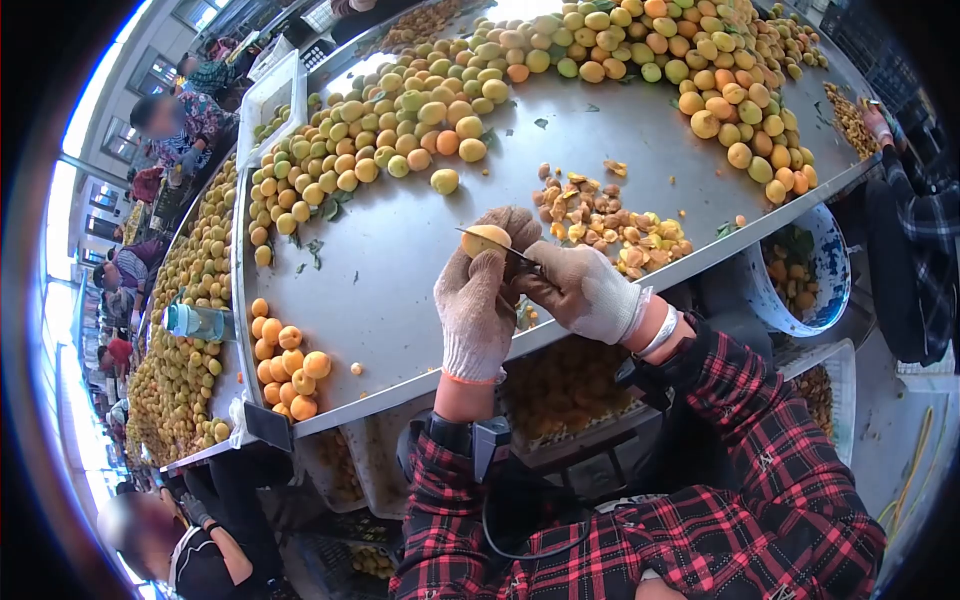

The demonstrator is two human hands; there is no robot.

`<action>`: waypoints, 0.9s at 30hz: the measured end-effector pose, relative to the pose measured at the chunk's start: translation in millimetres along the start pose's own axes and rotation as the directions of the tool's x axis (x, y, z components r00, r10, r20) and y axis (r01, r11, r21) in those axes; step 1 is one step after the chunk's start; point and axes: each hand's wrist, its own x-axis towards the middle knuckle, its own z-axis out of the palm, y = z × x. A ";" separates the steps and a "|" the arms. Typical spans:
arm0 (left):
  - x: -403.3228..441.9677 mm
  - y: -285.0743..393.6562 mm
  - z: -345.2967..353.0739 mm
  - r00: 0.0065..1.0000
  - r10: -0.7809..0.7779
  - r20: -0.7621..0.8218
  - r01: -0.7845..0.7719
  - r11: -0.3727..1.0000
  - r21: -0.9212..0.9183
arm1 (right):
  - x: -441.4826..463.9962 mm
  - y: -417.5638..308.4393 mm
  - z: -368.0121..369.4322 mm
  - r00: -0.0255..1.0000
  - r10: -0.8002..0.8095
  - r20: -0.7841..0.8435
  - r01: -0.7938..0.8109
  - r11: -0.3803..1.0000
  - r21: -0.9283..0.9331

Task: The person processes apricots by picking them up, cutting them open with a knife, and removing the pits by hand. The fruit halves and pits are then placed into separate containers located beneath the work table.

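Observation:
My left hand [472, 312], in a soiled white knit glove, is closed around a yellow-orange apricot [484, 241]. My right hand [585, 288], gloved the same way, grips a small knife [515, 254] whose thin blade lies across the fruit. Both hands meet above the front edge of the metal table. Just beyond my right hand lies a heap of apricot pits and torn flesh [610, 220]. A group of orange apricots [290, 362] rests to the left, near the table edge. The glove partly hides the held fruit's underside.
Piles of whole apricots [400, 125] cover the far side of the metal table [380, 270]. A blue-and-white bucket [828, 290] stands right, crates of fruit [570, 400] sit below the edge, and a bottle [197, 322] is left. Other people work around, including a person's hand [877, 124] at right.

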 end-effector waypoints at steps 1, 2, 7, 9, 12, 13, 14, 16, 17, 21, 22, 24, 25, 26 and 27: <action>0.3 1.9 -1.5 1.000 0.000 0.023 0.000 1.000 -0.028 | 0.6 0.6 -0.3 1.000 0.009 0.015 -0.009 1.000 -0.024; 2.5 2.8 -4.1 1.000 0.001 0.020 -0.001 1.000 -0.029 | 1.9 0.7 -1.2 0.999 0.016 0.030 -0.015 0.999 -0.049; 1.0 5.6 -8.9 0.998 0.055 -0.032 -0.030 0.849 0.527 | 5.6 -3.9 -7.7 0.983 0.108 0.151 -0.098 0.993 -0.071; -1.0 3.4 -3.5 0.994 0.111 -0.014 -0.093 0.891 0.445 | 3.9 -3.6 -7.4 0.984 0.108 0.139 -0.096 0.992 -0.084; 1.6 -7.8 -12.1 0.988 0.151 0.046 -0.156 0.971 0.179 | 1.9 -2.1 -0.9 1.000 0.004 0.010 -0.005 0.991 0.134; 5.0 -10.4 -20.2 0.985 0.140 0.100 -0.140 0.990 -0.007 | 0.8 -0.7 -1.0 1.000 -0.020 -0.003 0.021 0.998 0.053; 2.1 -6.8 -24.8 0.986 0.003 0.165 -0.007 1.000 0.029 | 0.3 0.1 -0.2 0.999 -0.049 -0.009 0.049 0.999 -0.024; 0.3 -11.0 -18.0 0.988 -0.086 0.129 0.096 0.992 -0.080 | 2.3 -2.0 1.5 0.999 -0.035 -0.036 0.034 0.999 -0.028; 0.6 -7.4 -18.8 0.990 -0.075 0.122 0.084 0.994 -0.074 | 3.4 -4.0 1.1 1.000 -0.020 -0.021 0.019 0.998 -0.056; 1.6 -5.6 -17.3 0.997 -0.039 0.066 0.032 0.994 0.105 | 3.2 -1.1 4.1 1.000 -0.007 -0.014 0.006 0.995 -0.097; 2.1 -5.2 -17.7 0.998 -0.038 0.049 0.031 0.989 0.142 | 4.0 -3.2 0.5 1.000 -0.002 0.024 0.005 0.988 -0.151; -0.3 -6.8 -14.3 0.999 -0.003 -0.034 0.013 0.958 0.287 | 1.8 1.7 2.2 0.998 -0.011 0.067 0.028 0.963 -0.266; -1.6 -8.0 -11.9 0.999 0.033 -0.040 -0.021 0.963 0.269 | 2.0 0.2 0.9 0.997 0.002 0.071 0.017 0.964 -0.266; -4.4 -10.2 -9.7 0.997 0.059 -0.054 -0.044 0.968 0.248 | -0.7 -2.3 0.6 0.996 0.027 0.079 -0.005 0.965 -0.262; -6.1 -9.2 -5.5 0.998 0.064 -0.021 -0.057 0.968 0.243 | -1.5 -6.9 -1.2 0.999 0.004 0.046 0.008 0.969 -0.248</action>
